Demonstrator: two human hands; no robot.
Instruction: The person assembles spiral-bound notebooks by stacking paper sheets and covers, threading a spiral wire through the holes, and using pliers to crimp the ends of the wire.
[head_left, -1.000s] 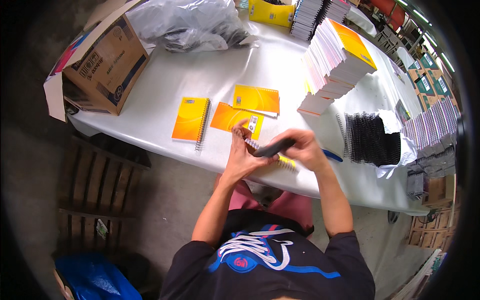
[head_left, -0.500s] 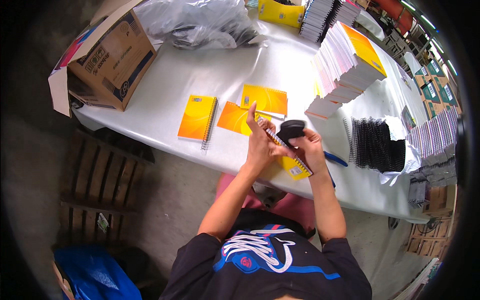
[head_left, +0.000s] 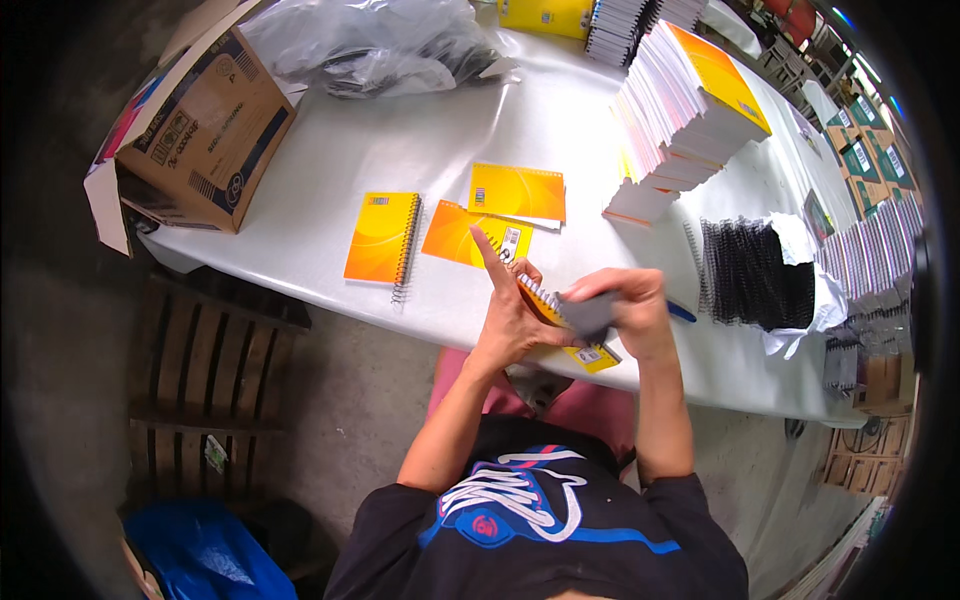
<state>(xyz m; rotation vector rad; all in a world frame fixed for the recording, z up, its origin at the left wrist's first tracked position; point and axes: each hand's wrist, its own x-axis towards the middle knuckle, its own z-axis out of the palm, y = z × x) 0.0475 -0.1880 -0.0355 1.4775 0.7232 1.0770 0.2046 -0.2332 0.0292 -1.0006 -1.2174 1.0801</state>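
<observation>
The small orange notebook (head_left: 560, 318) sits between both hands at the near edge of the surface (head_left: 400, 150), spine slanting far-left to near-right. Left hand (head_left: 508, 318) braces it, fingers spread; right hand (head_left: 625, 310) pinches a dark, blurred object at its spine.

Both hands meet at the near edge of the table (head_left: 420, 130), the left hand (head_left: 507, 318) just left of the right hand (head_left: 625, 310), with a small notebook (head_left: 560, 318) between them. Just beyond the left hand lie two loose covers (head_left: 476, 232), one partly overlapping the other. Left of these lies a bound notebook (head_left: 383, 238). Far to the left, at the table's corner, sits a cardboard box (head_left: 205, 135). Beyond the box lie plastic bags (head_left: 370, 45). Beyond the right hand stands a stack of paper blocks (head_left: 690, 110). Right of the right hand lies a heap of spiral coils (head_left: 750, 272) on a sheet. Under the table, left of the left forearm, stands a wooden pallet (head_left: 205, 375).
</observation>
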